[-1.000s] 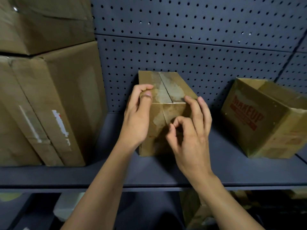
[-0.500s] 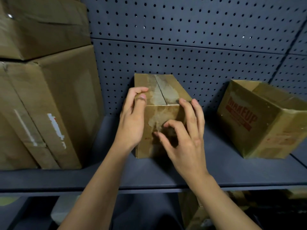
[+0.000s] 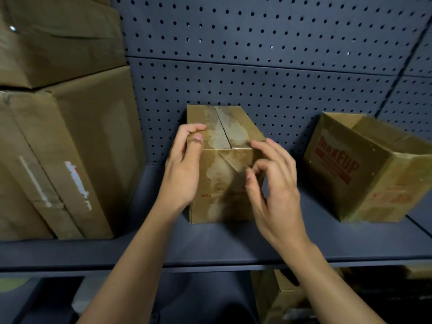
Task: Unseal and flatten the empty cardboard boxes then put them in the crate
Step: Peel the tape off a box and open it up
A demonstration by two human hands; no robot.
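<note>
1. We see the small sealed box [image 3: 222, 190] standing on the dark shelf [image 3: 210, 242], near its middle, with its back close to the pegboard wall [image 3: 257, 78].
2. Pale tape [image 3: 218, 136] runs along the seam on the top of the small sealed box and down its front face, where one corner is folded up into a triangle.
3. The left grip [image 3: 183, 169] holds the box's top left edge. Its fingers are curled over the top and its thumb is pressed on the front face.
4. The right grip [image 3: 275, 188] is in front of the box's right front edge. Its thumb and forefinger are drawn together just beside the folded tape corner, and the other fingers are spread above them. We cannot tell whether any tape sits between the two tips.
5. To the right, well apart, an open box printed MAKEUP [image 3: 364, 169] lies tilted on the same shelf.
6. At the left, large boxes [image 3: 70, 148] are stacked on the shelf, one on another.
7. Another box [image 3: 275, 298] shows dimly below the shelf.
</note>
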